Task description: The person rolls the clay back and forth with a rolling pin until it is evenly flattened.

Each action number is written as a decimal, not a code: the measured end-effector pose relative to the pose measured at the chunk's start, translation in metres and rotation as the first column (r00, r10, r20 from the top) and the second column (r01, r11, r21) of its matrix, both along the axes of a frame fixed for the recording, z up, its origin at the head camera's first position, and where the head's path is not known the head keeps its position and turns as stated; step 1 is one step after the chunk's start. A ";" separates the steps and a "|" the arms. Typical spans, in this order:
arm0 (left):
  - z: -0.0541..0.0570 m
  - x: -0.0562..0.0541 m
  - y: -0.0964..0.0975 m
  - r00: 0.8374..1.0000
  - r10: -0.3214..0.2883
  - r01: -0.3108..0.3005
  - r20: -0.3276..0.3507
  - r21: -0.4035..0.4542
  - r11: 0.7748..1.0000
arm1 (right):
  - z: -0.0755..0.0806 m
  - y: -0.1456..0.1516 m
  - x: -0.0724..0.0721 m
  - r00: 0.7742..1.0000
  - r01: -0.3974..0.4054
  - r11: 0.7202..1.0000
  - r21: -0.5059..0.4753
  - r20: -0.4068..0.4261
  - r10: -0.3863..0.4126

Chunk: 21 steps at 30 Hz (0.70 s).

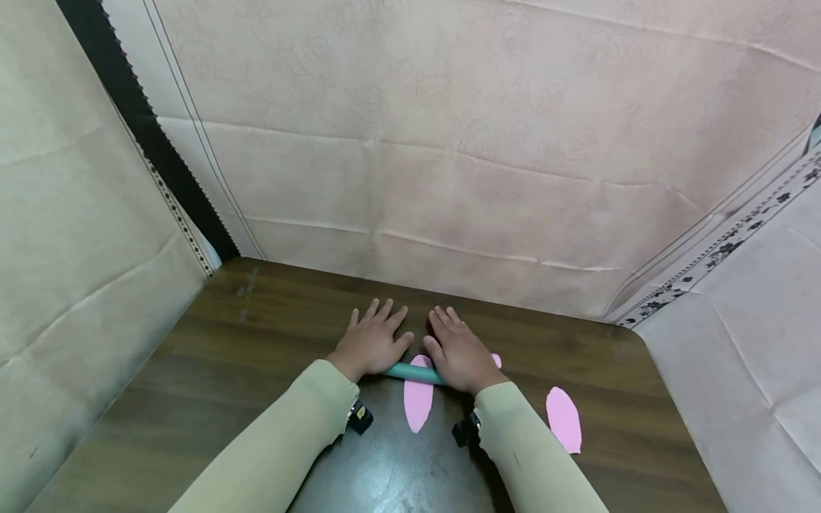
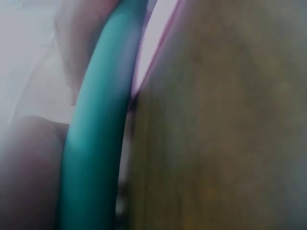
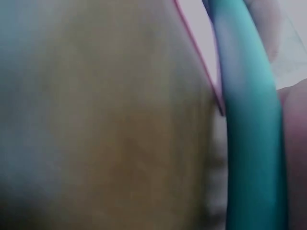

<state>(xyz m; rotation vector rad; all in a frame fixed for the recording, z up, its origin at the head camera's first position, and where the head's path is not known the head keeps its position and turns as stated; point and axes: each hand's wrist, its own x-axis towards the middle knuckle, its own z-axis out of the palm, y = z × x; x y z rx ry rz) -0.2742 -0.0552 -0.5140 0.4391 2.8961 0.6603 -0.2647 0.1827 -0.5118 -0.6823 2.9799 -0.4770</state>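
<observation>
Palms down, my left hand [image 1: 370, 345] and right hand [image 1: 465, 356] lie with fingers spread straight on a smooth green rod [image 1: 415, 372]. The rod runs sideways beneath both palms, its ends hidden under them. Between the hands it crosses over a flat pink petal-shaped piece [image 1: 418, 407], whose pointed end faces me. Both wrist views show the rod close up against the hands, the left one with the rod [image 2: 96, 134] and the right one with the rod [image 3: 254, 124], each beside a pink edge.
Another pink petal-shaped piece [image 1: 564, 420] lies to the right of my right forearm. A bit of pink [image 1: 497, 360] shows past the right hand, mostly covered. The brown wooden table [image 1: 269, 335] meets pale cloth hangings [image 1: 449, 178] at the back and both sides.
</observation>
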 end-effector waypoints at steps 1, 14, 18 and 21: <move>0.000 -0.004 0.000 1.000 0.011 -0.011 -0.006 0.006 1.000 | 0.001 0.000 -0.005 1.000 0.004 1.000 0.010 -0.007 -0.004; 0.000 -0.036 0.003 0.989 0.098 -0.089 -0.107 0.085 0.992 | -0.002 0.001 -0.039 0.997 0.062 0.997 0.053 -0.042 -0.060; -0.002 -0.035 0.004 0.989 0.107 -0.098 -0.101 0.095 0.991 | -0.006 0.002 -0.040 0.997 0.072 0.997 0.042 -0.017 -0.071; -0.003 -0.035 0.005 0.989 0.111 -0.100 -0.100 0.104 0.990 | -0.009 0.004 -0.040 0.997 0.079 0.996 0.039 -0.022 -0.078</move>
